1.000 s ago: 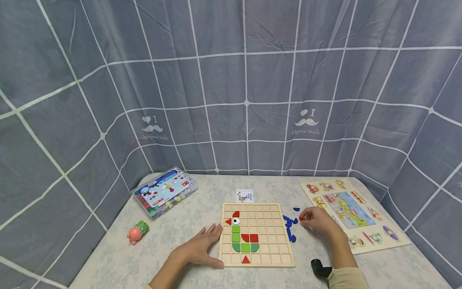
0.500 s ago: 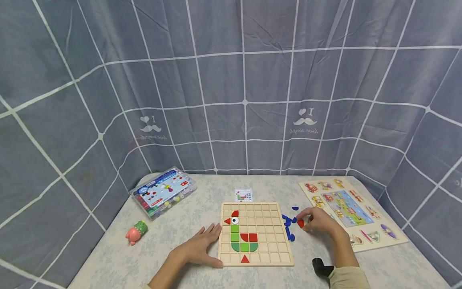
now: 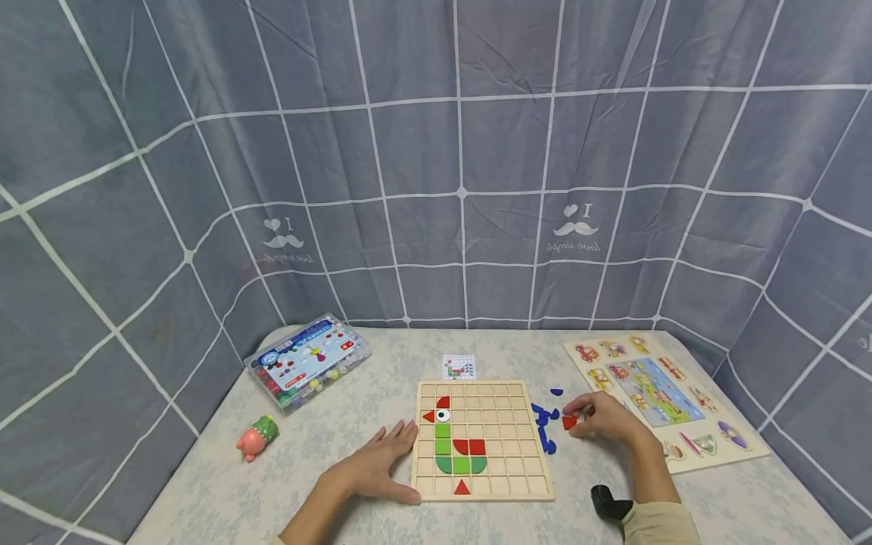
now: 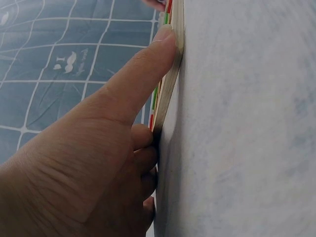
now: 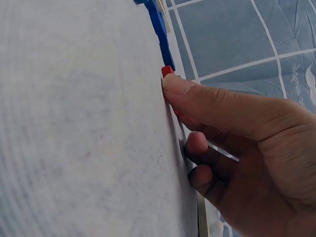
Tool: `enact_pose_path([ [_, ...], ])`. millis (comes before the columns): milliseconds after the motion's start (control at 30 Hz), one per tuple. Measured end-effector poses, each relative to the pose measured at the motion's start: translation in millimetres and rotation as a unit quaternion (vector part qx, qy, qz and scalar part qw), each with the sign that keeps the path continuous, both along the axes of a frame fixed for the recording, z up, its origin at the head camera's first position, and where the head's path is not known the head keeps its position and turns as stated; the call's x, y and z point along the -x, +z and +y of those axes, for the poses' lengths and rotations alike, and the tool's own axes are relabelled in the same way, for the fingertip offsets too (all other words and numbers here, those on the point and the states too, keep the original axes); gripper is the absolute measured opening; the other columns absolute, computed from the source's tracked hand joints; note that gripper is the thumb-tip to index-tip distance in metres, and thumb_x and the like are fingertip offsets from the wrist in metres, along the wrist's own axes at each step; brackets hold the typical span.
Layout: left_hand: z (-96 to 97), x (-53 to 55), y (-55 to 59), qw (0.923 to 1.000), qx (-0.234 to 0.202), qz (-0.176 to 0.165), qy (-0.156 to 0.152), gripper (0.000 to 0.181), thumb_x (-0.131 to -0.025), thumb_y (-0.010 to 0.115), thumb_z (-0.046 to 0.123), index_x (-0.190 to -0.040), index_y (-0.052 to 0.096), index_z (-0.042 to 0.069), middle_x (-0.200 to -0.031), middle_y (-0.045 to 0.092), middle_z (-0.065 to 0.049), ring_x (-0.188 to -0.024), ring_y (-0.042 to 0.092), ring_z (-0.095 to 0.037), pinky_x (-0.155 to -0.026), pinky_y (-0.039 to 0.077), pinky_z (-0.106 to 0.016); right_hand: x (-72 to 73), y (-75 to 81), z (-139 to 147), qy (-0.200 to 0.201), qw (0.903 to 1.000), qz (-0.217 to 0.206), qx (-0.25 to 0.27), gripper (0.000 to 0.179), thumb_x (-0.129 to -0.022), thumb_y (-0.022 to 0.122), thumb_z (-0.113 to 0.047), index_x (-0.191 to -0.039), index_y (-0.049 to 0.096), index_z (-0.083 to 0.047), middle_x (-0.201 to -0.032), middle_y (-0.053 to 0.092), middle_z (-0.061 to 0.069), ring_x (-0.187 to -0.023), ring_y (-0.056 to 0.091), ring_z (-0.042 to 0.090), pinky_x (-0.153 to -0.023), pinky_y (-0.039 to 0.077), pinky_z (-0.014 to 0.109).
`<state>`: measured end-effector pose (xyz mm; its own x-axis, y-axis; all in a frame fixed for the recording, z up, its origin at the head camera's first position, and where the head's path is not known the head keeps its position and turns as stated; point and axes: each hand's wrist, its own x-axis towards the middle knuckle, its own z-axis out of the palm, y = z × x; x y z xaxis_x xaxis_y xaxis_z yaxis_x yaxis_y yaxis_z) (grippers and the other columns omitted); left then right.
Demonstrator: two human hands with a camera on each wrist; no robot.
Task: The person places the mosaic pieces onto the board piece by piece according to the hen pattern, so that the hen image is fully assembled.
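A wooden grid board [image 3: 507, 484] lies on the table, with red, green and dark green tiles [image 3: 443, 446] and a round eye tile [image 3: 443, 415] set in it as a bird shape. My left hand [image 3: 376, 465] rests at the board's left edge, fingers spread; in the left wrist view the thumb [image 4: 143, 69] touches its rim. To the right of the board, my right hand [image 3: 602, 416] pinches a small red tile [image 3: 569, 423] between thumb and fingers. Its edge [image 5: 168, 70] peeks past the thumb in the right wrist view. Several loose blue tiles [image 3: 543, 418] lie between board and hand.
A small pattern card [image 3: 459, 367] sits behind the board. At the right lies a picture puzzle board [image 3: 657, 393]. On the left are a clear case of coloured pieces [image 3: 309, 363] and a pink-and-green toy [image 3: 257, 437]. A black object [image 3: 608, 503] is by the right sleeve.
At first the red tile was mostly hidden by the right hand's fingers; now its face shows, turned in the fingertips close to the table. The left hand stays at the board's edge.
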<state>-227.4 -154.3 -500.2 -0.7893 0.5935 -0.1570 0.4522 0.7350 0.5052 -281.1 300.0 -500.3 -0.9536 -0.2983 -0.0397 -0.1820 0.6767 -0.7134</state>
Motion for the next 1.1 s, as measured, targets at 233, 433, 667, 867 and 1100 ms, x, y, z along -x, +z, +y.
enact_pose_path([
  [233,-0.7,-0.4,0.2,1.0,-0.006,-0.002,0.0,0.113,-0.073,0.076,0.059,-0.154,0.023,0.002,-0.163,0.02,-0.012,-0.152,0.016,-0.031,-0.122,0.013,-0.056,-1.1,0.2,-1.1,0.002,1.0,-0.004,0.0,0.027,-0.072,0.082,-0.01,-0.096,0.074,0.0,-0.082,0.065,0.004,-0.068,0.048,0.01,-0.057,0.043,0.023],
  [433,-0.5,-0.8,0.8,1.0,-0.007,-0.003,0.002,0.113,-0.073,0.076,0.06,-0.154,0.023,0.003,-0.163,0.02,-0.012,-0.152,0.016,-0.031,-0.122,0.013,-0.056,-2.6,3.0,-2.8,0.002,1.0,-0.005,-0.002,0.026,-0.073,0.082,-0.01,-0.096,0.074,0.0,-0.083,0.066,0.005,-0.07,0.049,0.012,-0.057,0.043,0.023],
  [667,-0.3,-0.7,-0.2,1.0,-0.004,-0.003,0.001,0.113,-0.073,0.076,0.061,-0.154,0.023,0.003,-0.163,0.02,-0.012,-0.152,0.015,-0.031,-0.122,0.013,-0.056,-3.0,4.8,-5.9,0.005,0.9999,-0.002,-0.011,0.026,-0.074,0.083,-0.013,-0.094,0.074,-0.001,-0.082,0.067,0.003,-0.071,0.05,0.011,-0.058,0.044,0.022],
  [867,-0.3,-0.5,-0.7,1.0,-0.005,-0.004,0.001,0.113,-0.073,0.076,0.061,-0.154,0.023,0.003,-0.163,0.02,-0.011,-0.152,0.015,-0.031,-0.122,0.013,-0.056,-2.3,11.6,-13.5,0.021,0.9997,0.005,-0.009,0.025,-0.075,0.082,-0.014,-0.092,0.074,0.001,-0.081,0.069,0.002,-0.071,0.054,0.007,-0.061,0.046,0.02],
  [1100,0.2,-0.8,-1.0,1.0,-0.005,-0.003,0.003,0.113,-0.073,0.076,0.061,-0.154,0.023,0.003,-0.163,0.021,-0.011,-0.152,0.015,-0.031,-0.122,0.013,-0.056,-3.3,20.8,-30.9,0.042,0.999,0.013,-0.012,0.023,-0.075,0.082,-0.015,-0.091,0.074,0.0,-0.079,0.066,0.0,-0.068,0.053,0.005,-0.059,0.045,0.018],
])
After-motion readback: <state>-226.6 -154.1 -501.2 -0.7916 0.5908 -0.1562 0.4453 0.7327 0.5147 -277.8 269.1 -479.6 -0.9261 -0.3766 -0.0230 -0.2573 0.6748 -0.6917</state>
